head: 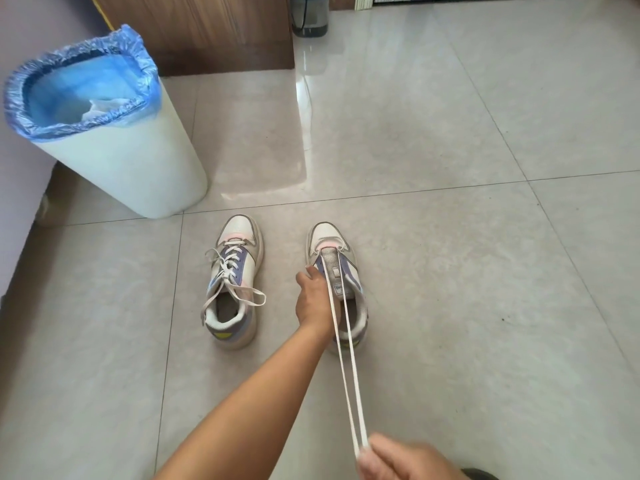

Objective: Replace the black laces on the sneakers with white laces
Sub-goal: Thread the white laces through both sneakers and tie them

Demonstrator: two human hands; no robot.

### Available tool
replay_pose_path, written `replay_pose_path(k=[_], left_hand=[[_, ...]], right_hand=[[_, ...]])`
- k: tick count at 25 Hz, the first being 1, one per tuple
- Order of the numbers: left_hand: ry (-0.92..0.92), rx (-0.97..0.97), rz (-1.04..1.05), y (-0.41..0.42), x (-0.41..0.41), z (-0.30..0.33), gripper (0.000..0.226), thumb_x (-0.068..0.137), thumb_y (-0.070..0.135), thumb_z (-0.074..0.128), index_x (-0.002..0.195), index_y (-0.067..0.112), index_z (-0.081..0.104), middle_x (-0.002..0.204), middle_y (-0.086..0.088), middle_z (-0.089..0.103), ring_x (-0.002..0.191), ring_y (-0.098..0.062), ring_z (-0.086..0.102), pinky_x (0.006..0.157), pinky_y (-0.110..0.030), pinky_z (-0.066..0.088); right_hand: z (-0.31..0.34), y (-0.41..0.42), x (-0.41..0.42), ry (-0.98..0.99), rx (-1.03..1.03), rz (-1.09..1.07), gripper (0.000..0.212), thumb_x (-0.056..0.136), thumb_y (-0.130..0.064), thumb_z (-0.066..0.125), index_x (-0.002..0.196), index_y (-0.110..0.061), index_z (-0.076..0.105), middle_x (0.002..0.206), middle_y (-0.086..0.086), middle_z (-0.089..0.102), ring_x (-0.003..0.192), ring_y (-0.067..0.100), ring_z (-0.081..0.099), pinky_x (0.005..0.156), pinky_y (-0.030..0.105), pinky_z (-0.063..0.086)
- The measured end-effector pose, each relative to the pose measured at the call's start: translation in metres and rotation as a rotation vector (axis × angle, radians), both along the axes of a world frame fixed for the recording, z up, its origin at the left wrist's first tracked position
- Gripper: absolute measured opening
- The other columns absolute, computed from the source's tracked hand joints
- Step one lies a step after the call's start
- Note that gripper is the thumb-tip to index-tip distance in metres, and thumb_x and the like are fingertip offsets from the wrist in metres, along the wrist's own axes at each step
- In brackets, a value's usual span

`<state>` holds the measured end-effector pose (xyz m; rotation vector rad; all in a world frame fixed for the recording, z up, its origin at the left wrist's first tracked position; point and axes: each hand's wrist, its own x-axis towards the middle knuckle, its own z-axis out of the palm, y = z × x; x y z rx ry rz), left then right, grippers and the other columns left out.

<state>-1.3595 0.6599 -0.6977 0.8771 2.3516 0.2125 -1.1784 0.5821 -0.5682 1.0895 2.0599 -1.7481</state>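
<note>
White lace [346,358] runs in two taut strands from the front eyelets of the right-hand sneaker [334,271] back to the person's right hand [398,459], which pinches both ends together at the lower edge of the view (blurred, so the finger detail is unclear); the left hand [313,299] grips that sneaker's near-left side, fingers curled over its edge, just beside the strands; the other sneaker [232,285] stands apart to the left on the grey tile floor [485,237], already threaded with white lacing; a white bin [138,161] with a blue liner stands beyond it.
</note>
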Motion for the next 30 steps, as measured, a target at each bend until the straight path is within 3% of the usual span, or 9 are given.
replay_pose_path(k=[5, 8, 11, 14, 17, 21, 24, 28, 30], left_hand=[[0.019, 0.103, 0.012, -0.005, -0.006, 0.01, 0.066, 0.09, 0.006, 0.044, 0.147, 0.006, 0.012, 0.13, -0.014, 0.034, 0.11, -0.031, 0.051, 0.08, -0.039, 0.046], [0.405, 0.525, -0.617, -0.025, -0.017, 0.0, 0.074, 0.073, 0.017, 0.061, 0.141, 0.015, 0.033, 0.133, -0.014, 0.039, 0.12, -0.032, 0.04, 0.092, -0.044, 0.042], [0.261, 0.694, -1.102, -0.04, -0.03, 0.005, 0.03, 0.08, 0.009, 0.046, 0.105, 0.017, 0.061, 0.131, -0.012, 0.055, 0.127, -0.03, 0.047, 0.106, -0.049, 0.034], [-0.056, 0.637, -0.917, -0.038, -0.032, 0.039, 0.022, 0.085, -0.004, 0.05, 0.101, 0.006, 0.062, 0.126, -0.011, 0.058, 0.122, -0.025, 0.051, 0.102, -0.032, 0.041], [-0.194, 0.534, -0.733, -0.035, -0.027, 0.073, 0.024, 0.095, 0.005, 0.047, 0.116, 0.002, 0.058, 0.136, -0.008, 0.05, 0.128, -0.018, 0.045, 0.096, -0.004, 0.025], [-0.276, 0.43, -0.788, -0.04, -0.012, 0.104, 0.027, 0.095, 0.005, 0.044, 0.12, -0.001, 0.055, 0.128, -0.015, 0.052, 0.119, -0.025, 0.048, 0.098, -0.025, 0.035], [-0.221, 0.295, -0.871, -0.043, -0.007, 0.113, 0.034, 0.096, 0.002, 0.04, 0.128, -0.006, 0.048, 0.136, -0.024, 0.043, 0.126, -0.033, 0.039, 0.107, -0.039, 0.028], [-0.265, 0.266, -0.784, -0.053, -0.007, 0.114, 0.03, 0.096, 0.002, 0.04, 0.122, -0.003, 0.054, 0.126, -0.019, 0.051, 0.116, -0.029, 0.045, 0.087, -0.014, 0.031], [-0.345, 0.279, -0.75, -0.064, -0.004, 0.112, 0.022, 0.097, 0.007, 0.042, 0.112, 0.003, 0.058, 0.113, -0.012, 0.057, 0.104, -0.024, 0.051, 0.08, -0.017, 0.035]], right_hand=[[-0.001, 0.013, 0.004, 0.132, -0.257, -0.14, 0.035, 0.089, -0.049, 0.047, 0.07, -0.019, 0.045, 0.049, -0.009, 0.045, 0.048, 0.001, 0.039, 0.054, 0.01, 0.032], [-0.012, 0.025, 0.011, 0.235, -0.4, -0.227, 0.03, 0.087, -0.043, 0.046, 0.074, -0.017, 0.051, 0.047, -0.006, 0.046, 0.043, 0.007, 0.038, 0.048, 0.013, 0.03], [-0.015, 0.02, 0.013, 0.162, -0.461, -0.105, 0.028, 0.089, -0.042, 0.047, 0.072, -0.022, 0.056, 0.057, -0.006, 0.055, 0.049, 0.005, 0.046, 0.053, 0.013, 0.035], [-0.03, 0.028, 0.008, -0.037, -0.536, -0.219, 0.048, 0.094, -0.051, 0.039, 0.09, -0.008, 0.06, 0.068, 0.007, 0.066, 0.06, 0.014, 0.06, 0.059, 0.023, 0.048], [-0.051, 0.064, -0.018, -0.083, -0.479, -0.497, 0.054, 0.099, -0.047, 0.026, 0.101, -0.006, 0.062, 0.085, 0.014, 0.07, 0.078, 0.024, 0.066, 0.07, 0.036, 0.054], [-0.056, 0.121, -0.069, 0.019, -0.671, -0.628, 0.057, 0.099, -0.051, 0.024, 0.098, -0.008, 0.062, 0.078, 0.011, 0.065, 0.071, 0.023, 0.061, 0.064, 0.032, 0.054], [-0.054, 0.133, -0.098, 0.035, -0.819, -0.6, 0.057, 0.1, -0.047, 0.027, 0.096, -0.004, 0.063, 0.085, 0.01, 0.07, 0.072, 0.019, 0.067, 0.069, 0.03, 0.053], [-0.061, 0.131, -0.116, 0.043, -0.843, -0.684, 0.039, 0.101, -0.032, 0.039, 0.085, -0.002, 0.058, 0.062, 0.005, 0.066, 0.055, 0.013, 0.062, 0.062, 0.025, 0.053], [-0.064, 0.135, -0.117, 0.024, -0.852, -0.758, 0.037, 0.102, -0.026, 0.038, 0.081, -0.002, 0.055, 0.06, 0.004, 0.056, 0.053, 0.013, 0.052, 0.05, 0.022, 0.051]])
